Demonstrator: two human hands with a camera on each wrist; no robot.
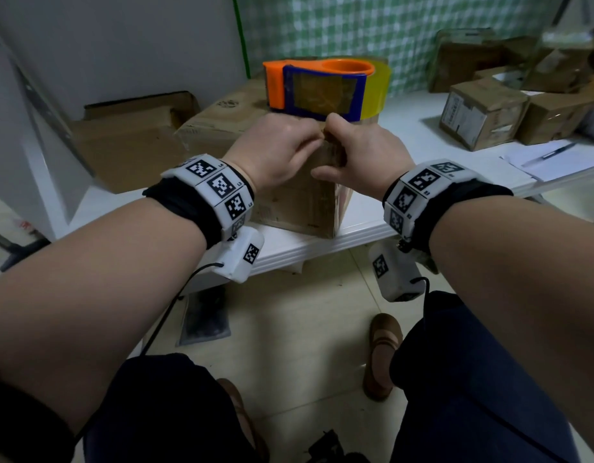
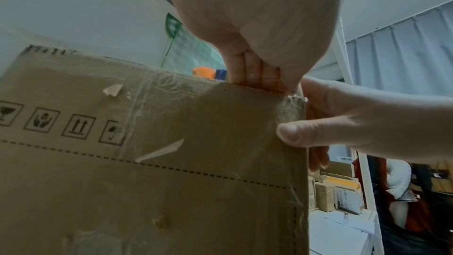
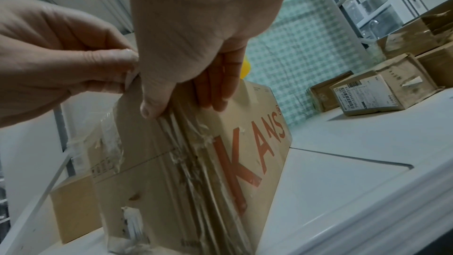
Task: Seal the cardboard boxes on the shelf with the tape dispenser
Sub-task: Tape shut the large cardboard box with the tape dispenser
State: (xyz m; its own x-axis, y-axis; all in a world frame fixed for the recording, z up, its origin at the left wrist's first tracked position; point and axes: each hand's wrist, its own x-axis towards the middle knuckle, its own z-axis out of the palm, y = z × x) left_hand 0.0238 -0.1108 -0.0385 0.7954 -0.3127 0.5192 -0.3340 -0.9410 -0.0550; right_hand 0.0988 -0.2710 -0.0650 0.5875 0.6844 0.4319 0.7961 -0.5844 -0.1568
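A tall cardboard box (image 1: 299,202) printed KANS (image 3: 250,152) stands at the front edge of the white shelf (image 1: 439,162). An orange and blue tape dispenser (image 1: 322,91) with a yellow roll lies on top of it, held by nobody. Both hands meet at the box's near top corner. My left hand (image 1: 305,142) curls over the top edge (image 2: 255,79) and pinches a strip of clear tape (image 3: 130,79) there. My right hand (image 1: 345,155) grips the corner, thumb (image 2: 289,133) on the front face, fingers (image 3: 215,92) flat on the KANS side. Old wrinkled tape runs down that corner.
Several small taped boxes (image 1: 483,111) sit at the right and back of the shelf, with a sheet of paper and a pen (image 1: 549,155) near the front right. A large flat carton (image 1: 132,135) lies behind to the left. Tiled floor and my legs are below.
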